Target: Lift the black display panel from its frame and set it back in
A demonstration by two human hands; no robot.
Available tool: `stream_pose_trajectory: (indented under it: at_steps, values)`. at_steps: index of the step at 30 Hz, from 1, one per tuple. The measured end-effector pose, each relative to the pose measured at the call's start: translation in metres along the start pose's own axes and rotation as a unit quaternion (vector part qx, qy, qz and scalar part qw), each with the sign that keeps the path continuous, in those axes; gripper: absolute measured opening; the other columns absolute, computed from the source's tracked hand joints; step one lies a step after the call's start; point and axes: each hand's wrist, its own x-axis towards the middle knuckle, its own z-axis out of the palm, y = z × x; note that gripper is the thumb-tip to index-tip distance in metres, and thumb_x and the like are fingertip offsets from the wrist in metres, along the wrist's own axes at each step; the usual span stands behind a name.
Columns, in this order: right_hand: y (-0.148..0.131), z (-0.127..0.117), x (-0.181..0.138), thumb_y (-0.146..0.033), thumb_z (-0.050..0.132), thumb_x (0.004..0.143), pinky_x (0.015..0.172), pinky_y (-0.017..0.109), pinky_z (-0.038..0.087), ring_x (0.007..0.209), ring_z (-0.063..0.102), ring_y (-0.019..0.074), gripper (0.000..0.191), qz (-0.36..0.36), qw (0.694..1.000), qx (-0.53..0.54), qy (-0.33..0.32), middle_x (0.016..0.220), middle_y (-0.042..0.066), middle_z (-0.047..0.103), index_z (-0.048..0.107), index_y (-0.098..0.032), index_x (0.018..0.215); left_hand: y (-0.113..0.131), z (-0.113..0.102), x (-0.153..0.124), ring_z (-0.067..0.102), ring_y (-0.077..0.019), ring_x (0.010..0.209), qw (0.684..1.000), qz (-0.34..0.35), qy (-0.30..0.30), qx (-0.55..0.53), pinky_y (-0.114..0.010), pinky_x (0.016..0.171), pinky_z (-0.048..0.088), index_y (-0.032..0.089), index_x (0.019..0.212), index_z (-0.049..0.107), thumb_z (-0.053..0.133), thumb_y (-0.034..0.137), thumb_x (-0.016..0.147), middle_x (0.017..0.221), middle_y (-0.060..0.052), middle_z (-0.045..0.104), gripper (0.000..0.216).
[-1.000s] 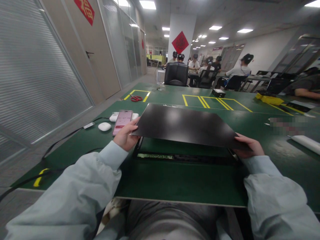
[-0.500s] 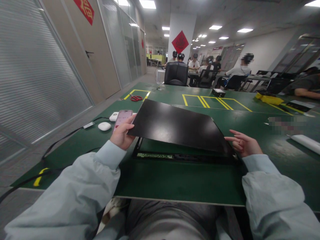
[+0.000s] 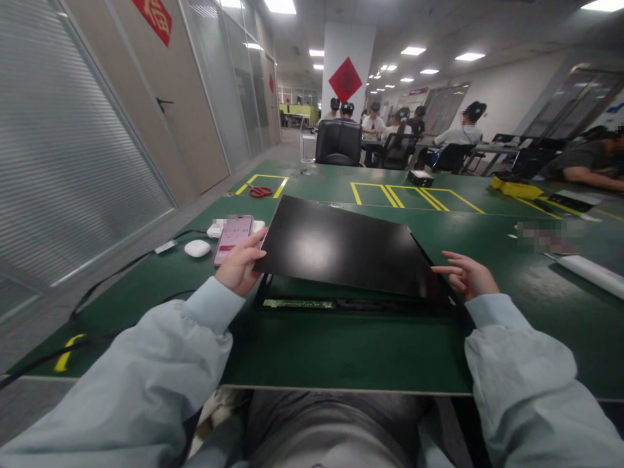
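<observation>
A glossy black display panel [image 3: 336,247] is tilted above a thin black frame [image 3: 385,307], its left side raised higher than its right. My left hand [image 3: 241,263] grips the panel's left edge, thumb on the front face. At the right edge, my right hand [image 3: 468,276] has its fingers partly stretched and apart, with one fingertip at or very near the panel's corner. A green circuit strip [image 3: 298,303] shows along the frame's near side. Most of the frame's far side is hidden by the panel.
On the green table [image 3: 351,357], a phone [image 3: 234,237] and a white earbud case [image 3: 197,248] lie left of the panel. Red-handled scissors [image 3: 260,192] rest farther back. A black cable [image 3: 112,273] crosses the left side. Several people sit at tables beyond.
The panel's left side has dropped slightly toward the frame, still in my left hand. My right hand stays by the right corner. The whole view has shifted a little.
</observation>
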Motion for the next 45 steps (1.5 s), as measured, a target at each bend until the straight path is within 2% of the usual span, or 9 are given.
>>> stream_pose_trajectory:
  at_steps: [5,10,14,19,24,30,36,45]
  values:
    - [-0.005,0.004,-0.008,-0.019,0.067,0.071,0.026,0.015,0.023,0.031,0.03,0.0045,0.033,0.008,0.999,0.011,-0.05,0.08,0.012,0.082,0.073,-0.021,0.104,0.009,-0.003,0.0,0.07,-0.0333,0.12,0.999,0.022,0.028,-0.02,-0.037,0.09,0.063,0.018,0.113,0.081,0.071,0.017,0.059,0.121,-0.007,0.08,0.054]
    - [-0.007,0.008,-0.017,-0.03,0.063,0.078,0.029,0.016,0.026,0.033,0.029,0.0049,0.038,0.027,0.994,0.021,-0.107,0.087,0.014,0.082,0.074,-0.023,0.113,0.018,-0.005,0.0,0.067,-0.0374,0.127,0.995,0.077,0.039,-0.052,-0.049,0.102,0.061,0.019,0.109,0.082,0.066,0.019,0.062,0.116,-0.007,0.081,0.049]
    - [-0.005,0.005,-0.011,-0.032,0.058,0.082,0.03,0.016,0.023,0.034,0.027,0.0056,0.032,0.03,0.996,-0.001,-0.086,0.083,0.013,0.081,0.073,-0.023,0.108,0.012,-0.004,0.0,0.069,-0.0365,0.123,0.997,0.065,0.032,-0.034,-0.047,0.098,0.062,0.019,0.112,0.081,0.067,0.017,0.06,0.117,-0.007,0.081,0.054]
    - [0.001,-0.006,0.005,-0.036,0.065,0.08,0.031,0.018,0.02,0.036,0.025,0.0061,0.025,0.015,0.998,-0.034,-0.041,0.077,0.013,0.079,0.071,-0.024,0.101,-0.002,-0.001,0.001,0.073,-0.0321,0.11,1.0,0.015,0.019,-0.014,-0.034,0.08,0.062,0.016,0.122,0.079,0.071,0.015,0.057,0.114,-0.008,0.082,0.066]
    - [0.006,-0.012,0.013,-0.04,0.066,0.081,0.033,0.021,0.019,0.037,0.025,0.0071,0.027,-0.008,0.997,-0.071,-0.032,0.079,0.014,0.079,0.069,-0.024,0.102,-0.008,0.0,0.001,0.075,-0.0255,0.098,0.999,-0.001,0.03,-0.03,-0.023,0.067,0.057,0.014,0.113,0.082,0.075,0.011,0.054,0.103,-0.008,0.083,0.059]
    - [0.009,-0.013,0.015,-0.042,0.067,0.079,0.036,0.023,0.016,0.037,0.024,0.0065,0.03,-0.024,0.996,-0.081,-0.013,0.078,0.016,0.079,0.068,-0.023,0.102,-0.01,0.0,0.001,0.074,-0.0205,0.086,0.999,-0.013,0.024,-0.039,-0.023,0.069,0.057,0.013,0.111,0.082,0.076,0.006,0.056,0.094,-0.006,0.082,0.056]
    - [0.01,-0.016,0.019,-0.043,0.068,0.076,0.036,0.025,0.017,0.038,0.023,0.0074,0.031,-0.028,0.995,-0.097,-0.002,0.076,0.015,0.079,0.068,-0.023,0.1,-0.011,0.002,0.0,0.065,-0.0129,0.066,0.998,-0.028,0.043,-0.039,-0.019,0.06,0.052,0.012,0.105,0.083,0.076,0.003,0.053,0.08,-0.002,0.078,0.053]
    - [0.01,-0.016,0.019,-0.044,0.071,0.074,0.034,0.025,0.019,0.035,0.027,0.0069,0.032,-0.048,0.992,-0.113,-0.002,0.074,0.015,0.079,0.071,-0.022,0.097,-0.011,0.007,-0.001,0.068,-0.0148,0.07,0.997,-0.038,0.053,-0.044,-0.021,0.064,0.054,0.014,0.093,0.083,0.077,0.002,0.049,0.076,-0.002,0.079,0.046]
